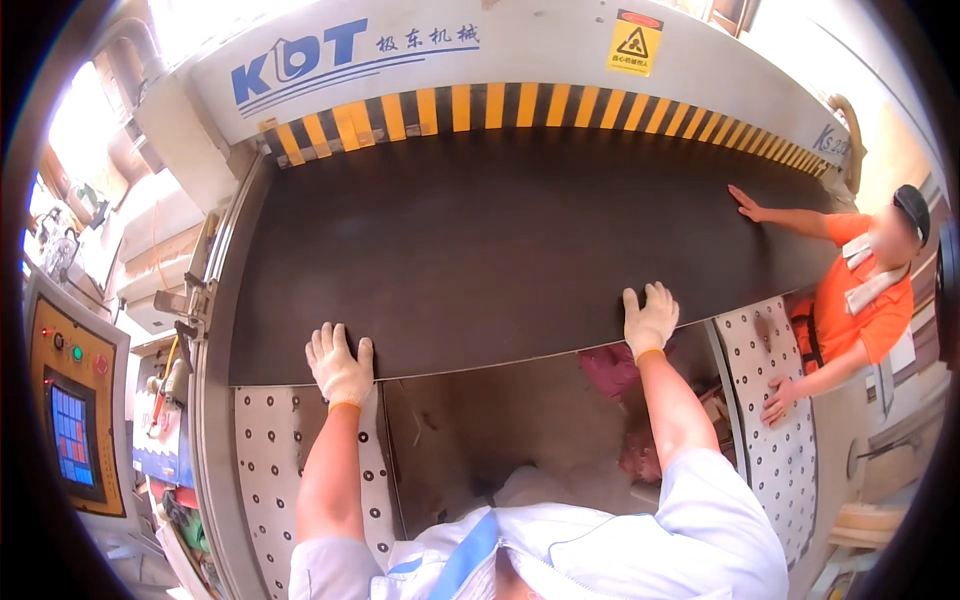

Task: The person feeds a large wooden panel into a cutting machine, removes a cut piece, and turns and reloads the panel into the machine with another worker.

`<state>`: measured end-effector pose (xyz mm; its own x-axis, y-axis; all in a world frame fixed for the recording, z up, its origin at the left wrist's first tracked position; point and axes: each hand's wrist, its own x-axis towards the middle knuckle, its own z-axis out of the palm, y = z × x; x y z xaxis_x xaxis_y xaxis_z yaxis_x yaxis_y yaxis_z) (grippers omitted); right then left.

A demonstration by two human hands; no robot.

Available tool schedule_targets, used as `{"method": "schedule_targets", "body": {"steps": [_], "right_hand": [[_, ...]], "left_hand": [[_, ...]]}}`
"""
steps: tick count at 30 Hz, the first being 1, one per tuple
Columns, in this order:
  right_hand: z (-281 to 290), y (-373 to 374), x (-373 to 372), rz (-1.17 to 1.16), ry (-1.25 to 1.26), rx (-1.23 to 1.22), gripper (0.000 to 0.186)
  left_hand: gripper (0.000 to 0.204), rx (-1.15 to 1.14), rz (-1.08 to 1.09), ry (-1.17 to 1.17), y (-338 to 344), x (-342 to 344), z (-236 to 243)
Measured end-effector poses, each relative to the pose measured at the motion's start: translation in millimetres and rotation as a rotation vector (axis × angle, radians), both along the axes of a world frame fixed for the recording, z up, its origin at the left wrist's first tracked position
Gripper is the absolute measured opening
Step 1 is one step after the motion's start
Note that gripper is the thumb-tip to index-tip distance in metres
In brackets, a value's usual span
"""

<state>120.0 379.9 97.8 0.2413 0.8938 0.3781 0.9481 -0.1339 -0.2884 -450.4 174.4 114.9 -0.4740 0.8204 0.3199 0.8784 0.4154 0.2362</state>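
Observation:
A large dark brown panel lies flat across the bed of a panel saw, its far edge under a yellow-and-black striped curtain. My left hand, in a whitish knit glove, rests on the panel's near edge at the left, fingers spread on top. My right hand, gloved the same way, lies on the near edge further right with its fingers stretched forward. Neither hand is closed around anything. What is under the panel is hidden.
White perforated support tables stand at the left and right. A co-worker in orange at the right has one hand on the panel, the other on the right table. A control console stands far left. The grey saw beam spans the back.

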Motion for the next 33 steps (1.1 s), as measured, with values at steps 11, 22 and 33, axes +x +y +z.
{"method": "schedule_targets", "body": {"steps": [11,22,33], "right_hand": [[1.3,-1.8,-1.5,-0.007,0.03,-0.033,0.07],[2.4,-1.1,-0.9,0.005,0.031,-0.021,0.069],[8.3,-7.5,-10.3,0.02,0.052,0.043,0.064]], "left_hand": [[0.066,-0.019,0.009,0.0,-0.8,-2.6,-4.1],[0.066,0.006,0.014,-0.017,0.5,-1.1,-0.6],[0.068,-0.013,0.018,-0.001,-3.0,-4.2,-1.9]]}}
